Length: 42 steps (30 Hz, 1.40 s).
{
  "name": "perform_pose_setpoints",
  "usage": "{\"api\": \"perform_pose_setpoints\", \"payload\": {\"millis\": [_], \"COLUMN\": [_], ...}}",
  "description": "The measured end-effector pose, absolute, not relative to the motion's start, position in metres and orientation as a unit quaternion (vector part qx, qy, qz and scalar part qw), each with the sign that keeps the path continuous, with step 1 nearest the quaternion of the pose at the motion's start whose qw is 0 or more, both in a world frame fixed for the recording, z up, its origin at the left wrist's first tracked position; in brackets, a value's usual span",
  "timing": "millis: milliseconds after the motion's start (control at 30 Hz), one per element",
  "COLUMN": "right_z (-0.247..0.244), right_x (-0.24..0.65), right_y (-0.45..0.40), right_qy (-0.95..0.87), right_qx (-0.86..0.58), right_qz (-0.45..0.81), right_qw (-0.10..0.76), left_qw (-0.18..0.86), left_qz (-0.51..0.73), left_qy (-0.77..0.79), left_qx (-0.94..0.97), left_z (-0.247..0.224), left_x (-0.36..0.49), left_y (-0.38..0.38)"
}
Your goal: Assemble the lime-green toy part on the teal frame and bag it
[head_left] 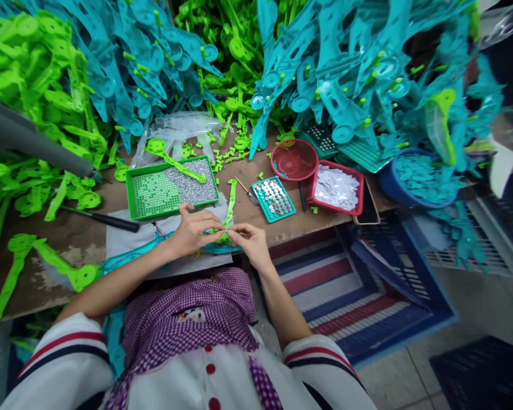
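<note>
My left hand (196,229) and my right hand (252,244) meet over the cloth at the table's front edge. Between them is a bright green plastic part (223,238), lying over a teal plastic piece (130,254) that runs left beneath my left forearm. My left thumb and fingertips close on the green part, the other fingers raised. With thumb and forefinger my right hand pinches at the same spot; whatever is in that pinch is too small to make out. Just beyond the fingertips lies a slim green arm-shaped part (230,202).
Ahead stand a green tray (130,196) of small metal pieces, a teal tray (277,215) of round discs, and a red basket (361,191) of white pieces. A black-handled screwdriver (115,222) lies left. Green parts (38,68) and teal parts (325,62) are heaped behind.
</note>
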State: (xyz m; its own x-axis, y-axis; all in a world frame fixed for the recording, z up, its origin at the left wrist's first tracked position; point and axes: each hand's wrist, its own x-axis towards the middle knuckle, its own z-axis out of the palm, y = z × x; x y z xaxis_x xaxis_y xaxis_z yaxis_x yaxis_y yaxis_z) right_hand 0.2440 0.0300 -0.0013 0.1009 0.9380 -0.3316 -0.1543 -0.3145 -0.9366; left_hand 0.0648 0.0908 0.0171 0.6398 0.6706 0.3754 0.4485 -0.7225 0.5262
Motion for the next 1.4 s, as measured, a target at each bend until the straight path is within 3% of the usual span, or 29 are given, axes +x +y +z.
{"api": "perform_pose_setpoints", "payload": {"millis": [300,500,700,867,1033,1200,1400], "right_z": [-0.006,-0.016,-0.036,-0.043,-0.042,-0.020,0.020], "right_x": [0.243,0.259,0.276,0.278,0.282,0.281,0.281], "right_y": [0.029,0.065,0.108,0.109,0.109,0.105,0.083], "right_qy": [-0.390,-0.456,-0.532,-0.567,-0.537,-0.486,-0.394], "right_qx": [-0.582,-0.611,-0.657,-0.670,-0.684,-0.652,-0.536], "right_qz": [0.548,0.428,0.323,0.305,0.332,0.383,0.531], "right_qw": [0.457,0.485,0.426,0.369,0.366,0.438,0.526], "left_qw": [0.243,0.107,0.123,0.131,0.093,0.087,0.089], "left_qz": [0.231,0.230,0.033,-0.035,-0.067,-0.064,-0.079], "left_qy": [0.333,0.392,0.345,0.360,0.368,0.346,0.352], "left_qx": [0.881,0.884,0.930,0.923,0.923,0.932,0.928], "left_z": [0.011,0.010,-0.002,-0.004,-0.006,-0.004,0.004], "left_x": [0.061,0.073,0.090,0.092,0.099,0.096,0.088], "left_y": [0.093,0.088,0.064,0.050,0.043,0.045,0.038]}}
